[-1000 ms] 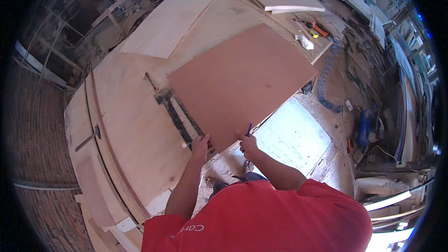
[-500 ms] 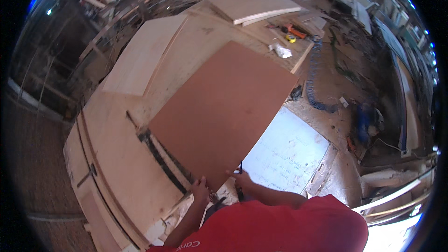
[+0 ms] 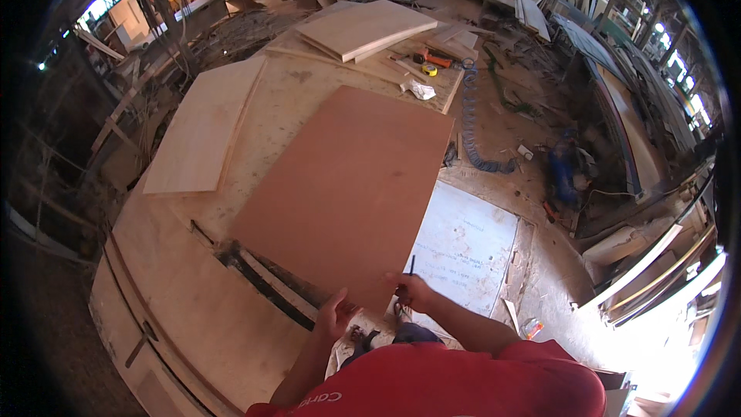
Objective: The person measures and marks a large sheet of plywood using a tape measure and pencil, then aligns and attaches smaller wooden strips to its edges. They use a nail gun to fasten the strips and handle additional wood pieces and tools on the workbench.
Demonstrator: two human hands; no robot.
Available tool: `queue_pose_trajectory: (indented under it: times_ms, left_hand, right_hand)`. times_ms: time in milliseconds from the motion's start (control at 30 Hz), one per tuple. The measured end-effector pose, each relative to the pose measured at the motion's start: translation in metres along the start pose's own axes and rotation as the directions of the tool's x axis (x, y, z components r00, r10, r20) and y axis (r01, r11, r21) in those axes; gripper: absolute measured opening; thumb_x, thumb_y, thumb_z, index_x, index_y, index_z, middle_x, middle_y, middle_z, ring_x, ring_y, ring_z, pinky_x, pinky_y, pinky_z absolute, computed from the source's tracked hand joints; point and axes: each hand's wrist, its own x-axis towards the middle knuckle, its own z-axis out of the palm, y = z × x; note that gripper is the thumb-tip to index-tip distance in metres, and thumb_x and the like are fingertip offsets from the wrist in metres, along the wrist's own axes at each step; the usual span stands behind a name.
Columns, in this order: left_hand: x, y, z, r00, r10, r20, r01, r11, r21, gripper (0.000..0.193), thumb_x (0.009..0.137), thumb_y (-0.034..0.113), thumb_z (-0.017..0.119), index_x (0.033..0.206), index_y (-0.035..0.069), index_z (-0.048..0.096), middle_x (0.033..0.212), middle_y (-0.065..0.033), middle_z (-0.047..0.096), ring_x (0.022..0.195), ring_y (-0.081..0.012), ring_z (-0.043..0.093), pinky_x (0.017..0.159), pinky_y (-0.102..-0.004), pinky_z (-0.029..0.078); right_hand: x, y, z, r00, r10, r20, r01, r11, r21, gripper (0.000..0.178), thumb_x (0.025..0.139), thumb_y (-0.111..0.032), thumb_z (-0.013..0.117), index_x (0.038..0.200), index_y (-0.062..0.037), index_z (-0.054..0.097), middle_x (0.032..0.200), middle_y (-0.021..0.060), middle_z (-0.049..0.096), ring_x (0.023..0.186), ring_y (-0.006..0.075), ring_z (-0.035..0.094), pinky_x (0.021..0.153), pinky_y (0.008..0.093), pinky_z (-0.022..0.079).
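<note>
A large reddish-brown board (image 3: 347,185) lies flat on the wooden worktable, its near corner close to my body. At the board's near edge is my left hand (image 3: 333,316), fingers apart and holding nothing that I can see; whether it touches the edge I cannot tell. My right hand (image 3: 414,293) is by the board's near right side, closed around a thin dark pen or pencil (image 3: 412,264) that points upward. One finger of that hand reaches toward the board's edge. A white sheet with handwriting (image 3: 467,243) lies beyond it, partly covered by the board.
Pale plywood panels lie at the left (image 3: 204,127) and far side (image 3: 367,27) of the worktable (image 3: 185,293). A yellow tape measure (image 3: 430,70), an orange-handled tool (image 3: 434,57) and crumpled white paper (image 3: 418,89) sit near its far right corner. A coiled hose (image 3: 472,123) hangs beside it.
My view has tilted up, showing more of the workshop. My left hand has loosened from its fingers-over-edge hold on the board. The right hand still keeps the pen near the board's side.
</note>
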Motion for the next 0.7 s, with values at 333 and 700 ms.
queue_pose_trajectory:
  times_ms: [333, 700]
  left_hand:
    - [-0.027, 0.045, 0.107, 0.950, 0.129, 0.284, -0.161, 0.983, 0.090, 0.033, 0.099, 0.013, 0.058, 0.130, 0.003, 0.054, 0.123, -0.0113, 0.064, 0.113, -0.0217, 0.063, 0.105, -0.0435, 0.048]
    - [-0.035, 0.077, 0.209, 0.918, 0.261, 0.300, -0.309, 0.943, 0.123, 0.029, 0.096, 0.019, 0.066, 0.119, 0.003, 0.059, 0.111, -0.0120, 0.069, 0.098, -0.0257, 0.070, 0.086, -0.0408, 0.061]
  right_hand:
    - [-0.067, -0.059, 0.036, 0.983, -0.180, -0.017, 0.181, 0.976, 0.118, 0.037, 0.091, -0.040, 0.066, 0.115, -0.0124, 0.062, 0.092, -0.0020, 0.060, 0.058, 0.0080, 0.041, 0.042, 0.0231, 0.026]
    - [-0.156, -0.129, 0.005, 0.482, -0.774, -0.411, 0.749, 0.607, -0.264, 0.051, 0.102, -0.046, 0.052, 0.083, -0.0015, 0.068, 0.071, 0.0051, 0.059, 0.055, 0.0130, 0.043, 0.051, 0.0291, 0.037]
